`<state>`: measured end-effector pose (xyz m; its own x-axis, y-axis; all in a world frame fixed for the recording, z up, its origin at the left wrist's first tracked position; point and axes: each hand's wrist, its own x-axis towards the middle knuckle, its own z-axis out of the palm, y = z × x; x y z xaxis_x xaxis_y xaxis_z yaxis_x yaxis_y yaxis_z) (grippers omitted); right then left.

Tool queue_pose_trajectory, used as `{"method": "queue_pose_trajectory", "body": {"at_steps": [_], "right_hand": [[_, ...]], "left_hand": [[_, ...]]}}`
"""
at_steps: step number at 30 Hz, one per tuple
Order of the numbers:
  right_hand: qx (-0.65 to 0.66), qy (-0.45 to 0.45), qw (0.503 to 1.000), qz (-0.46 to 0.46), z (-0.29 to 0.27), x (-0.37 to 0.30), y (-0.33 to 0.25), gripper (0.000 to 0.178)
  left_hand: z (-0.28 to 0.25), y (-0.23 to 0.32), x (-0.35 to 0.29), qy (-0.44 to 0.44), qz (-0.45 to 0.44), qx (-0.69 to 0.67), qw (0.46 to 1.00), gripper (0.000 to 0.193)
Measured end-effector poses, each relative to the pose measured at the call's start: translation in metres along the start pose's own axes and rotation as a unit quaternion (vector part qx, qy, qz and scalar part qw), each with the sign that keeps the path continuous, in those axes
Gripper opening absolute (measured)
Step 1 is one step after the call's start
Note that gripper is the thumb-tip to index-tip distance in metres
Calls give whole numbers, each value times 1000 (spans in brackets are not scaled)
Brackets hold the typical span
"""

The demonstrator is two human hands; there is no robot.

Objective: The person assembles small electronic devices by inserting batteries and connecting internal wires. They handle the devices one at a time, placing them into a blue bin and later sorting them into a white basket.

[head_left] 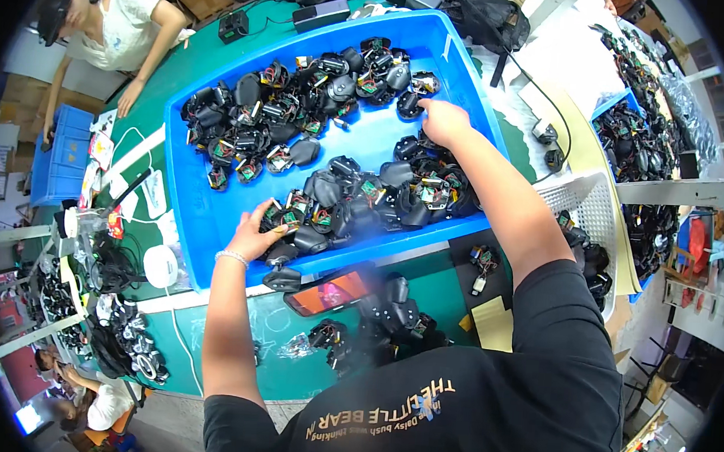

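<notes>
A large blue plastic bin (333, 154) lies on the table in front of me, with piles of black plastic housings (258, 95) in it. Their circuit boards, coloured wires and cylinders are exposed. At the bin's right side, my right hand (445, 122) reaches in with its fingers closed at the edge of one black housing (409, 105). My left hand (252, 234) is over the near left rim, thumb and fingers spread beside a housing with a board (294, 213); its fingertips touch the near pile. Another black housing (282, 279) lies just outside the rim, below my left hand.
A phone with a lit orange screen (333, 294) lies before the bin, near more black parts (394, 311). A white perforated basket (599, 211) of parts stands at right. Across the table at left is another person (125, 25). A white round object (160, 265) trails a cable.
</notes>
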<state>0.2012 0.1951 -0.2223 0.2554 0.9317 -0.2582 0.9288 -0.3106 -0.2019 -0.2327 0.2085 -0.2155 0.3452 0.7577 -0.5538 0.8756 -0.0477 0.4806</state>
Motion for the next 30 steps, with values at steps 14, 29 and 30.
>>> {"method": "queue_pose_trajectory", "body": {"at_steps": [14, 29, 30], "right_hand": [[34, -65, 996, 51, 9, -6, -6, 67], [43, -78, 994, 57, 8, -8, -7, 66], [43, -77, 994, 58, 8, -8, -7, 66]], "left_hand": [[0, -2, 1, -24, -17, 12, 1000, 81], [-4, 8, -4, -44, -37, 9, 998, 79], [-4, 8, -4, -45, -35, 8, 998, 79]]}}
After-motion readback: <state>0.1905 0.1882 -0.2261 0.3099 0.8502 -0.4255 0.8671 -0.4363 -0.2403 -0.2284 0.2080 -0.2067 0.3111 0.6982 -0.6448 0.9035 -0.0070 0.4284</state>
